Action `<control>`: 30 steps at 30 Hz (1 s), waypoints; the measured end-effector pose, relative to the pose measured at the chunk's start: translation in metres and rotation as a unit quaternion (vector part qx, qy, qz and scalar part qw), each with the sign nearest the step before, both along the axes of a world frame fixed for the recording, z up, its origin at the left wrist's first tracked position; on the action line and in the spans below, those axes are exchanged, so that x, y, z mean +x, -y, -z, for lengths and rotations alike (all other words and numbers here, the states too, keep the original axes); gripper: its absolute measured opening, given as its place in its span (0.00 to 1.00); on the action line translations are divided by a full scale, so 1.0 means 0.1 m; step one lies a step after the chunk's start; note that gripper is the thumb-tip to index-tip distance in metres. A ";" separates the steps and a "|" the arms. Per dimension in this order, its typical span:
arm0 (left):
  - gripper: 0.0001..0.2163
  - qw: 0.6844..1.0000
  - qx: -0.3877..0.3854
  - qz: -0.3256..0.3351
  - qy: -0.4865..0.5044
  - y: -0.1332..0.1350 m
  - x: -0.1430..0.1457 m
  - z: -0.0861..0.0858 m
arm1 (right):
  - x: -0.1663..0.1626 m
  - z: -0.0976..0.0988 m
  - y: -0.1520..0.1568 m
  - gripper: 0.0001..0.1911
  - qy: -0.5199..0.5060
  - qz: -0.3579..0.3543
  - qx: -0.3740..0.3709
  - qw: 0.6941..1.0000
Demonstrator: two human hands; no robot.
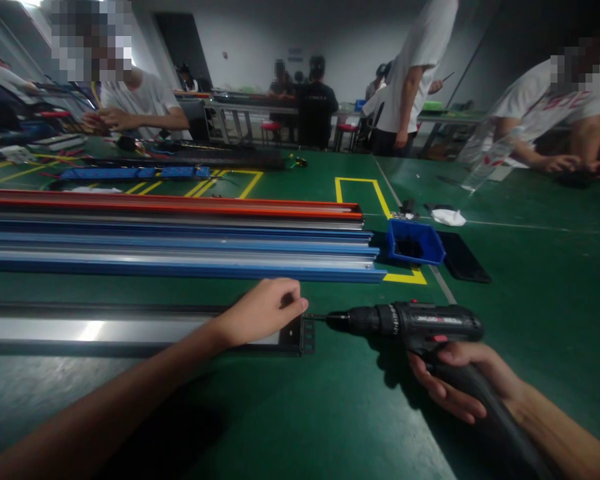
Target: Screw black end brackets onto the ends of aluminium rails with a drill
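Fingers of your right hand (495, 370), in the head view, are wrapped around the grip of a black drill (440, 323), whose bit (325, 317) points left at the end of a long silver panel (130, 328). Your left hand (263, 308) lies over that end, thumb and forefinger bent together beside the bit's tip; whether they pinch anything, you cannot tell.

The dark-edged panel runs out of sight at your left, and its black end piece (293, 337) stops short of the drill's chuck. Beyond it, a strip of green desk (260, 407) separates it from the blue rails (180, 255), whose right ends are staggered, the nearest reaching farthest right. An orange rail (180, 203) lies behind them. Just past the rail ends sits a blue bin (434, 250), with a flat black slab (465, 259) beside it. Green surface spreads on your side of the panel and beyond the drill's rear.
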State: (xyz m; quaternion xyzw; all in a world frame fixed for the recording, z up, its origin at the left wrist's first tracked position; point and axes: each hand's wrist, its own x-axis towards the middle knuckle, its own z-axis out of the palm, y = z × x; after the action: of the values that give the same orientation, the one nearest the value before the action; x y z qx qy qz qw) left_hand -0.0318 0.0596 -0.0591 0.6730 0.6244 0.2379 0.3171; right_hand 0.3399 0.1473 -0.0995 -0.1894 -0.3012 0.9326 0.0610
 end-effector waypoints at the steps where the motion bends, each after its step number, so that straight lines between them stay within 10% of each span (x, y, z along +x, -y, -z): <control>1: 0.16 1.000 0.000 0.002 0.001 0.00 0.00 0.00 | 0.00 0.00 0.00 0.16 0.004 -0.002 0.000 1.000; 30: 0.15 1.000 0.004 0.011 0.021 -0.01 0.00 -0.06 | 0.03 0.03 -0.01 0.15 0.004 -0.006 -0.008 1.000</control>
State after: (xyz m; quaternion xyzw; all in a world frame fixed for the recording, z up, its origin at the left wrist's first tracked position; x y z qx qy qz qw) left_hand -0.0315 0.0606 -0.0535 0.6759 0.6094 0.2508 0.3299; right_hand 0.3428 0.1480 -0.1028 -0.1921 -0.2949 0.9346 0.0522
